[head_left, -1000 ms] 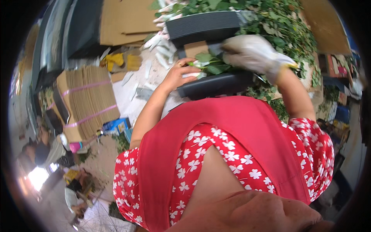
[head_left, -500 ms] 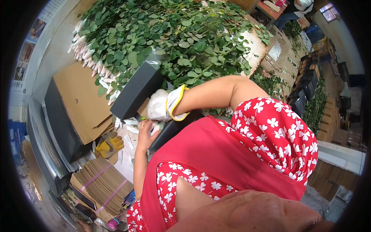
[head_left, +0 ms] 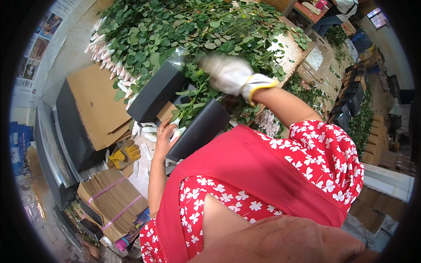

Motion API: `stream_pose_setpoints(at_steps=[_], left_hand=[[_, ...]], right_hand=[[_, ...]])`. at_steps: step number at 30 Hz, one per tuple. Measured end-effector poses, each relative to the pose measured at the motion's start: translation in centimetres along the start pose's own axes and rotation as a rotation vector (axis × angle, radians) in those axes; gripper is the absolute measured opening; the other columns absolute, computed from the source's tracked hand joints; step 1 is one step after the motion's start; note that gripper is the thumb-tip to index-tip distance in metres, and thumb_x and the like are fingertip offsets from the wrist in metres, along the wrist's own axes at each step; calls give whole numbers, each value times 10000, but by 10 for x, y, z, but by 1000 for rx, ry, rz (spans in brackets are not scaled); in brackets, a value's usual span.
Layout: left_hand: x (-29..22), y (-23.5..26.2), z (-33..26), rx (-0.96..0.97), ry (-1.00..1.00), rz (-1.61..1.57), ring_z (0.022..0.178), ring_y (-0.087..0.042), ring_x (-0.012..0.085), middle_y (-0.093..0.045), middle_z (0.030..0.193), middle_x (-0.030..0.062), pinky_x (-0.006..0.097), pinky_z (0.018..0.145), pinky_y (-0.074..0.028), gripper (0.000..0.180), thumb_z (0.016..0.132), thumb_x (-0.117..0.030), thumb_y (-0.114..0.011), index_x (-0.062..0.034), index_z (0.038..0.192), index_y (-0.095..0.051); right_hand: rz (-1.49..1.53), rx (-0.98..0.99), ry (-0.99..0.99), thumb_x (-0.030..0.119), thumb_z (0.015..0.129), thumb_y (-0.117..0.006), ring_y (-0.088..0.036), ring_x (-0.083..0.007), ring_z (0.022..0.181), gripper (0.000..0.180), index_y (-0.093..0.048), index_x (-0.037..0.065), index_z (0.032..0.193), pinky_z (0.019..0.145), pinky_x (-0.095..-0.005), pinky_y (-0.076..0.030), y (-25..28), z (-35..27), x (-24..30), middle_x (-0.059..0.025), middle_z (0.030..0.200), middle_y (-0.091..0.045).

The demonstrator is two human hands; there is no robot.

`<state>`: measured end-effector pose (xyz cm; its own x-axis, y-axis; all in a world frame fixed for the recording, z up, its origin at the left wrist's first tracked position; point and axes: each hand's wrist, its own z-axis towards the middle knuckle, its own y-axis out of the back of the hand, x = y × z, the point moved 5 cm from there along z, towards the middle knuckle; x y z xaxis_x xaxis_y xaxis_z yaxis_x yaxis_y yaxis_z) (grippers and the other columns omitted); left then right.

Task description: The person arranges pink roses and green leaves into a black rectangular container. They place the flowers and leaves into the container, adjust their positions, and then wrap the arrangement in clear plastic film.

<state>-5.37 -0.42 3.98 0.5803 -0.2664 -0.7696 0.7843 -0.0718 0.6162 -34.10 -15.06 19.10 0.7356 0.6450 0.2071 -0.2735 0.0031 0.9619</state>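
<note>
My left hand (head_left: 164, 137), bare with a ring, is closed at the white-wrapped ends of some leafy stems (head_left: 190, 110). These look like rose stems and lie between a ribbed black panel (head_left: 157, 93) and a smooth black panel (head_left: 200, 130). Over the upper end of the smooth panel is my right hand (head_left: 228, 74), in a white glove with a yellow-edged cuff. Motion smears its fingers, so I cannot see whether they hold anything. Beyond both hands spreads a large heap of leafy stems (head_left: 175, 33), with white-wrapped ends (head_left: 112, 61) along its left edge.
Flat brown cardboard (head_left: 98, 105) leans at the left. Below it are yellow work gloves (head_left: 124, 154) and a bundle of cardboard (head_left: 115, 197) tied with pink straps. Another person (head_left: 337, 15) stands at the far right, beyond black stacked containers (head_left: 346, 98).
My right hand has moved up and to the right, away from the left hand, uncovering the stems between the panels. My left hand stays nearly in place.
</note>
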Motion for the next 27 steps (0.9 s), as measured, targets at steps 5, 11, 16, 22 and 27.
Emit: stream_pose_setpoints(at_steps=[5,11,16,22,27], left_hand=[[19,-8,-10,37,108,-210,1150,-520,285,-497,1350,144,381,983,-440,315,753,-77,-767,-139,1062,-760],[6,-6,-14,58,128,-180,1175,-469,283,-544,1271,101,392,1023,-379,287,827,-139,-711,-175,1109,-749],[6,-2,-21,38,130,-185,1135,-484,274,-574,1225,76,370,997,-397,321,801,-135,-759,-200,1115,-748],[0,-1,-6,72,94,-111,1165,-487,256,-622,1210,51,384,1034,-395,375,761,-181,-791,-219,1131,-747],[1,-5,-28,32,231,-162,1124,-523,262,-672,1083,26,384,1013,-420,383,766,-169,-778,-198,1145,-732]], right_hand=[[16,506,49,178,843,-569,-680,-364,942,345,-650,140,1176,806,-462,-541,-46,20,14,-173,1021,-701],[-232,-173,191,148,843,-579,-665,-344,757,292,-681,124,1116,657,-432,-532,128,39,-17,-158,842,-682],[-67,-284,212,238,951,-561,-685,-295,873,264,-652,121,1170,764,-392,-539,158,115,22,-118,996,-708],[-124,499,544,196,845,-605,-621,-310,1123,431,-592,177,1275,959,-402,-495,-149,165,-22,-155,1196,-649],[237,1103,291,308,919,-580,-574,-228,1205,538,-461,143,1418,1032,-350,-430,-92,208,18,-141,1337,-578]])
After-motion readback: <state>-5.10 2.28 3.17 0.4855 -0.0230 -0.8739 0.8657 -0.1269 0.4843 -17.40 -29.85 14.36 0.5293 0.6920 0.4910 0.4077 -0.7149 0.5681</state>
